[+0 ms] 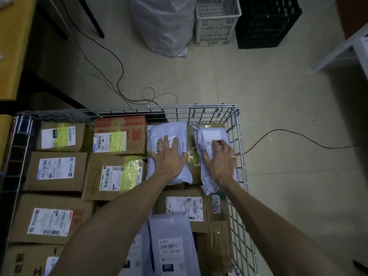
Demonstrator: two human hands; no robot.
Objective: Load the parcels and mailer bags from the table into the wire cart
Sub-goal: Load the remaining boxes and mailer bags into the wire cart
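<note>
Two grey items. The inner mailer bag and the corner mailer bag lie side by side at the wire cart's far right corner, atop cardboard parcels. The left hand lies flat on the first and the right hand on the second, fingers spread apart, pressing, clamped on nothing. Probably light, soft and slick, best pinched at an edge or spanned across the padded middle. Parcels fill the cart's left side, and the near mailer bag lies at its near end.
</note>
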